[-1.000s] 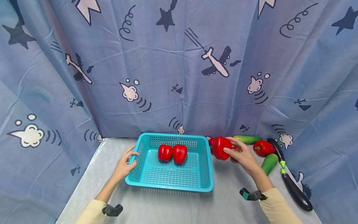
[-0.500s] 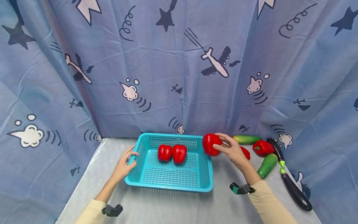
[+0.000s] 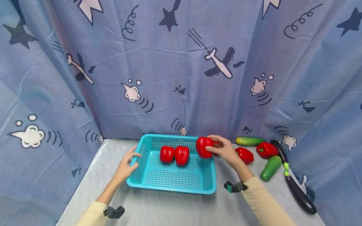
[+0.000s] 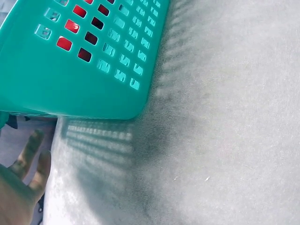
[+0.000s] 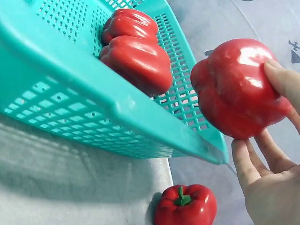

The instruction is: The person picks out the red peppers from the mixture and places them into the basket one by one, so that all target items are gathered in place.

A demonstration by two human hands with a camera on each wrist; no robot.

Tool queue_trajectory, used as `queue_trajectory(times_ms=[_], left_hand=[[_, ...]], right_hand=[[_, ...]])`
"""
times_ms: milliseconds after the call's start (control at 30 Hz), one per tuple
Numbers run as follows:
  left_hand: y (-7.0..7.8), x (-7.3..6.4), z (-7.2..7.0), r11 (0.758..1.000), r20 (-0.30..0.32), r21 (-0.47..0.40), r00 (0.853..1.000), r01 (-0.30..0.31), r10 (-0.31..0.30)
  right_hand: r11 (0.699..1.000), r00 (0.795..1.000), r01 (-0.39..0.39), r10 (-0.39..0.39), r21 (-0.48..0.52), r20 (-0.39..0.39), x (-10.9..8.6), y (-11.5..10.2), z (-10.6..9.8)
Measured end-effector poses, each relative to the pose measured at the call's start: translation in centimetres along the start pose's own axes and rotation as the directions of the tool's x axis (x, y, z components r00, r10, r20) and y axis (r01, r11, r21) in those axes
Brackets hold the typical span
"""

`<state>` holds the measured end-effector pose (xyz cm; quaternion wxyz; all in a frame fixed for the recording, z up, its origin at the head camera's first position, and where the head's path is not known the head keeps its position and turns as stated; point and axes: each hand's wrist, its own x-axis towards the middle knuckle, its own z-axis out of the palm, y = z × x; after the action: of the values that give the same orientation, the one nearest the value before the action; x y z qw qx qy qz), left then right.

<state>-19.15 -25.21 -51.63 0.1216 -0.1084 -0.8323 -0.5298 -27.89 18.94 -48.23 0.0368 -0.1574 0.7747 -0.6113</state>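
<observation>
Red pepper (image 3: 204,148), pinched in the right hand (image 3: 224,152), is held at the right rear corner of the turquoise basket (image 3: 172,189), which contains two other red peppers (image 3: 182,156); left hand (image 3: 125,166), spread, at basket's left rim.

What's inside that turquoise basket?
Two red peppers sit side by side in the basket. A third pepper is held by the right hand at the basket's back right corner. Whatever lies directly beneath the two peppers is covered, so I can't tell.
</observation>
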Motion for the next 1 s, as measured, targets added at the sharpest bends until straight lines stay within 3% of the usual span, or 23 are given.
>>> queue_trajectory(times_ms=[500, 1000], left_hand=[[0.0, -0.1, 0.1, 1.0, -0.007, 0.015, 1.0, 0.02, -0.02], [0.0, 0.0, 0.2, 0.999, -0.013, 0.031, 1.0, 0.022, -0.021]], right_hand=[[0.993, 1.0, -0.006, 0.009, -0.118, 0.019, 1.3, 0.5, 1.4], [0.988, 0.997, 0.061, -0.054, -0.141, 0.056, 2.0, 1.1, 1.9]])
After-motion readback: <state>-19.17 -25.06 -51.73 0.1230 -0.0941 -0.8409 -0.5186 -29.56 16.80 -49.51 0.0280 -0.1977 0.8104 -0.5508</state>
